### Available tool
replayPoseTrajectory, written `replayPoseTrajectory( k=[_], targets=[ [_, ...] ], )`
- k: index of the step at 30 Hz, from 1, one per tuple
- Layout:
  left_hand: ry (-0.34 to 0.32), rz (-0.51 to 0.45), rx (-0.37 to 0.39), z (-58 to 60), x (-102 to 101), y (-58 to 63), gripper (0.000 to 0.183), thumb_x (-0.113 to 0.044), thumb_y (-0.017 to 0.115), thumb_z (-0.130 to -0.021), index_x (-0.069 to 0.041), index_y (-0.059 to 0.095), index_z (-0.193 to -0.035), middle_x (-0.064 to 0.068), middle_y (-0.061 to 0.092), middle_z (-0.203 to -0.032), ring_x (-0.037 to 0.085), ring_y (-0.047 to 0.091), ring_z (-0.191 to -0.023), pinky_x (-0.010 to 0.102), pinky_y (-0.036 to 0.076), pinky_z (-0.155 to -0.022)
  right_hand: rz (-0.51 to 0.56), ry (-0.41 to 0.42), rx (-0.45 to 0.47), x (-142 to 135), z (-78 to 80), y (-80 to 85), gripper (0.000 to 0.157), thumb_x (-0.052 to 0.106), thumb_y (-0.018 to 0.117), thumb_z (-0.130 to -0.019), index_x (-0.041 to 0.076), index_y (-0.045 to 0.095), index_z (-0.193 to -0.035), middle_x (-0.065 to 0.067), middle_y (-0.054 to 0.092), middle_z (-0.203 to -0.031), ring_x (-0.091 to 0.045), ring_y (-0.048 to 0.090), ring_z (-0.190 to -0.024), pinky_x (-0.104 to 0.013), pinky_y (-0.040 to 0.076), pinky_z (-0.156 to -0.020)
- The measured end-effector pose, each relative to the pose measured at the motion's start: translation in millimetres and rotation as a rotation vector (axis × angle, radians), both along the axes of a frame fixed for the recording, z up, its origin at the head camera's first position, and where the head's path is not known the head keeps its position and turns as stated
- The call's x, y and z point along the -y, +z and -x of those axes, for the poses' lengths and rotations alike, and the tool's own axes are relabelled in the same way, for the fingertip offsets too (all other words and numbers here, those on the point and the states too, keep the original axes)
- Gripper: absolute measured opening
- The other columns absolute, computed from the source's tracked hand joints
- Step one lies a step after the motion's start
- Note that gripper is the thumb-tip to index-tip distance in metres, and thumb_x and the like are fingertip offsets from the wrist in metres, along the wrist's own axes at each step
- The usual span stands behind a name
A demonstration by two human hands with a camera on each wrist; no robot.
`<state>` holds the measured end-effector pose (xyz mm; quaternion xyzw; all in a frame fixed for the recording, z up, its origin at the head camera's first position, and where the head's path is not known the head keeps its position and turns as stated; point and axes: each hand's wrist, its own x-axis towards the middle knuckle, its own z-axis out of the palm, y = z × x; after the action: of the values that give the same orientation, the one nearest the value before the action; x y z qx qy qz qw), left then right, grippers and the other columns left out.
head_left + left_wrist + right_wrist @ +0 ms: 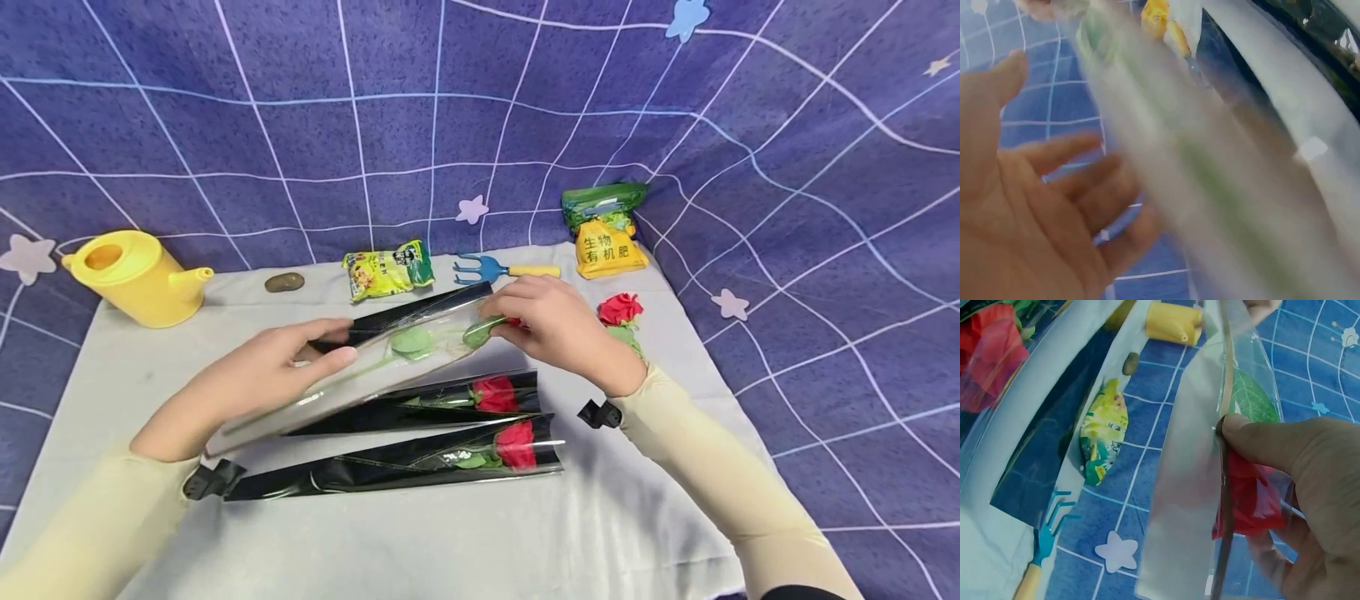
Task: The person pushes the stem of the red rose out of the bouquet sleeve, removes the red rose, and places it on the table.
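The clear sleeve (375, 371) slants from 8 o'clock to 2 o'clock, lifted at its flower end, with a red rose (1250, 500) and a green leaf (1254, 397) inside. It looks very light, its film slick and floppy, likely to buckle between supports; the bloom would probably crush under a firm squeeze. The stem (1210, 175) is likely the stiffest part, so the best hold seems a gentle pinch there, through the film, or along the brown edge.

The right hand (558, 321) pinches the flower end, thumb on that edge. The left hand (255, 371) lies at 9 o'clock with thumb and fingers apart beside the film.

A dark sheet (435, 310) lies just beyond, at 1 o'clock; two black-wrapped roses, an upper one (495, 393) and a lower one (516, 446), lie on the desk (637, 517) toward 5 o'clock. Farther out are the watering can (153, 283) at 10, the yellow-green packet (388, 271) at 12, the hand fork (487, 268) at 2 and a loose rose (620, 310) near 3.
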<state>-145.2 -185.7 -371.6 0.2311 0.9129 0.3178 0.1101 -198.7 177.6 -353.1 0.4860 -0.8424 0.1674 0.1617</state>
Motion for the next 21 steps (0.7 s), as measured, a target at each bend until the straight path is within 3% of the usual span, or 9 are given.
replayPoseTrajectory(
  k=[5, 8, 11, 16, 19, 21],
  targets=[
    [-0.175, -0.136, 0.326, 2.2, 1.0, -15.3, 0.067, -0.037, 0.064, -0.089, -0.012, 0.034, -0.144, 0.005, 0.061, -0.116, 0.014, 0.06, -0.097, 0.031, 0.047, -0.081, 0.01, 0.015, -0.014, -1.4, -2.2, 1.9, 0.028, 0.014, 0.075, -0.08, 0.019, 0.069, -0.107, 0.007, 0.064, -0.109, -0.01, 0.054, -0.102, -0.034, 0.041, -0.086],
    [-0.212, -0.181, 0.418, 1.6, -2.9, -21.8, 0.068, -0.032, 0.07, -0.085, -0.009, 0.038, -0.14, 0.001, 0.065, -0.109, 0.016, 0.062, -0.092, 0.028, 0.047, -0.078, 0.0, 0.027, 0.003, -3.0, -2.0, 3.8, 0.03, 0.013, 0.075, -0.08, 0.018, 0.069, -0.109, 0.008, 0.063, -0.11, -0.009, 0.053, -0.105, -0.033, 0.038, -0.09],
    [-0.208, -0.223, 0.409, 2.2, -5.7, -24.4, 0.056, -0.027, 0.072, -0.083, -0.009, 0.049, -0.131, -0.003, 0.068, -0.104, 0.017, 0.063, -0.088, 0.027, 0.048, -0.074, -0.027, 0.043, 0.021, -5.6, -1.1, 5.7, 0.032, 0.013, 0.074, -0.08, 0.017, 0.067, -0.111, 0.008, 0.062, -0.111, -0.009, 0.052, -0.107, -0.035, 0.036, -0.093],
    [-0.093, -0.249, 0.362, 4.3, -4.9, -23.3, 0.037, -0.027, 0.073, -0.082, -0.013, 0.061, -0.115, -0.002, 0.069, -0.097, 0.017, 0.063, -0.083, 0.028, 0.048, -0.069, -0.02, 0.009, 0.003, -10.2, -0.6, 7.9, 0.048, 0.016, 0.077, -0.077, 0.017, 0.062, -0.122, 0.004, 0.056, -0.125, -0.016, 0.045, -0.117, -0.044, 0.029, -0.092],
    [-0.026, -0.258, 0.352, 6.2, -3.0, -21.6, 0.033, -0.028, 0.073, -0.083, -0.014, 0.062, -0.11, 0.0, 0.069, -0.094, 0.019, 0.063, -0.078, 0.031, 0.049, -0.064, 0.098, -0.059, -0.073, -10.1, -4.0, 10.4, 0.054, 0.019, 0.078, -0.076, 0.017, 0.059, -0.126, -0.002, 0.047, -0.135, -0.025, 0.037, -0.124, -0.049, 0.021, -0.094],
    [-0.001, -0.267, 0.325, 7.5, -2.4, -19.6, 0.031, -0.028, 0.073, -0.083, -0.014, 0.063, -0.109, 0.001, 0.069, -0.093, 0.019, 0.063, -0.076, 0.033, 0.05, -0.063, 0.26, -0.087, -0.124, -7.3, -9.1, 11.6, 0.049, 0.018, 0.079, -0.074, 0.015, 0.062, -0.12, -0.007, 0.048, -0.134, -0.031, 0.036, -0.123, -0.05, 0.019, -0.094]
  ],
)
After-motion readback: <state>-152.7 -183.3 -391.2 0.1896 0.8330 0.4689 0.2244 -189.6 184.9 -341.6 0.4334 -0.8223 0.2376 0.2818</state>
